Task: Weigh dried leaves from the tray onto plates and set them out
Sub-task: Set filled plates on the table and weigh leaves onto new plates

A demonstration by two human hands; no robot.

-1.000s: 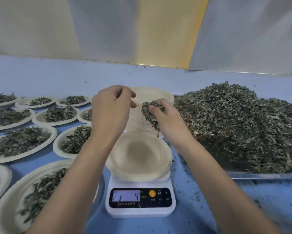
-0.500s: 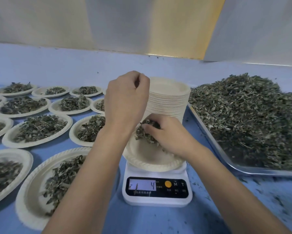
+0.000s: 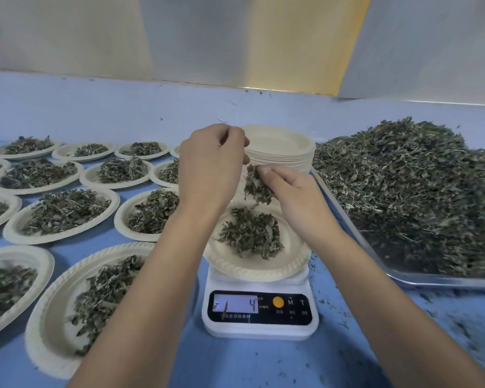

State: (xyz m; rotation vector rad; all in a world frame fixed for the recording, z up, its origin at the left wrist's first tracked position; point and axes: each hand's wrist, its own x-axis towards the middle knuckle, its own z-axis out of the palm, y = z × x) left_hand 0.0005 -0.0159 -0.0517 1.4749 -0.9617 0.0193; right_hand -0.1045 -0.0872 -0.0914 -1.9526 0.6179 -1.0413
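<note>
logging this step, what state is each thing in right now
plate on the scale, part filled with leaves
scale, on, display lit, last digit 4
right hand, pinches a clump of leaves over that plate
left hand, fingers curled above the plate, contents unclear
plate stack, empty, upright behind the scale
tray, heaped with dried leaves
plates on the left, filled, set out in rows

**Single head view, close, tilted down**

One head-worn wide-angle camera faces forward and down over the table (image 3: 263,362), close up. Scale (image 3: 259,313) centre frame, filled plates (image 3: 64,212) left, tray (image 3: 431,281) of dried leaves (image 3: 403,191) right, wall (image 3: 95,37) along top.
</note>
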